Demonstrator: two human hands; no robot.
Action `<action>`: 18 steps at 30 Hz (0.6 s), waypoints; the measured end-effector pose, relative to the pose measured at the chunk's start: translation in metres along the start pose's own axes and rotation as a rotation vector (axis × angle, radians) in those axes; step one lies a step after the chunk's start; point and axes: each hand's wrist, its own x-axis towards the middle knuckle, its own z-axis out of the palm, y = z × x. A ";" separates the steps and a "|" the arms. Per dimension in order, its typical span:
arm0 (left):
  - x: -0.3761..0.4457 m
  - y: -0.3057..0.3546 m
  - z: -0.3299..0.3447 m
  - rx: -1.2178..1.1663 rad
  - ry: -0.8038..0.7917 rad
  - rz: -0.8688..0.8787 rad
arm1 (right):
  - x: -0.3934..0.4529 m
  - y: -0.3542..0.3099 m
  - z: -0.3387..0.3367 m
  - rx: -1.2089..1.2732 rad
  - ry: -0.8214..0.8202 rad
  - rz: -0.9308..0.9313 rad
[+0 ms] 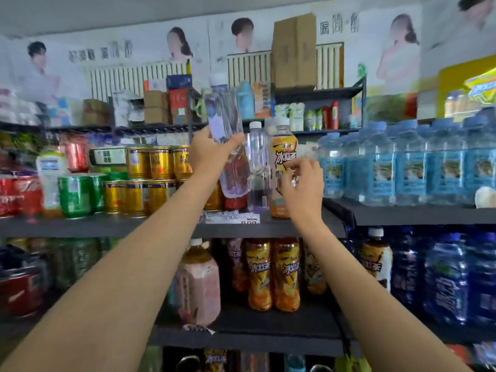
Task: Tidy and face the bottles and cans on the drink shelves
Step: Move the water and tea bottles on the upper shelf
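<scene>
1. Left hand: fingers wrapped around a clear water bottle, held tilted above the middle shelf
2. Right hand: fingers loosely curled and relaxed, holding nothing, just in front of an orange iced-tea bottle
3. Clear water bottle: transparent, with a pale label; detail blurred
4. Orange iced-tea bottle: upright on the middle shelf, white cap, label facing forward
5. A second clear bottle stands upright between the two
6. Gold cans stand stacked to the left; blue water bottles fill the right shelf
</scene>
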 end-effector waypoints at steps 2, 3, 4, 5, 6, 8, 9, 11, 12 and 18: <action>0.005 -0.008 0.011 0.042 -0.034 -0.027 | 0.005 -0.004 0.006 -0.064 -0.057 -0.076; 0.007 -0.012 0.017 0.082 -0.044 -0.036 | 0.005 -0.005 0.010 -0.092 -0.083 -0.139; 0.005 -0.013 0.021 0.129 -0.052 -0.040 | 0.005 -0.005 0.015 -0.116 -0.099 -0.195; 0.004 -0.015 0.025 0.165 -0.063 -0.045 | 0.006 -0.005 0.019 -0.132 -0.104 -0.226; 0.004 -0.019 0.029 0.182 -0.081 -0.044 | 0.007 -0.004 0.021 -0.137 -0.099 -0.224; 0.005 -0.026 0.035 0.195 -0.125 -0.062 | 0.008 -0.001 0.020 -0.129 -0.078 -0.169; 0.007 -0.030 0.037 0.202 -0.148 -0.077 | 0.009 0.002 0.018 -0.125 -0.072 -0.141; 0.010 -0.038 0.043 0.220 -0.197 -0.086 | 0.013 0.008 0.014 -0.132 -0.054 -0.099; 0.010 -0.039 0.044 0.205 -0.212 -0.085 | 0.014 0.012 0.013 -0.139 -0.046 -0.077; 0.009 -0.041 0.053 0.172 -0.259 -0.077 | 0.012 0.029 0.023 -0.195 -0.070 -0.001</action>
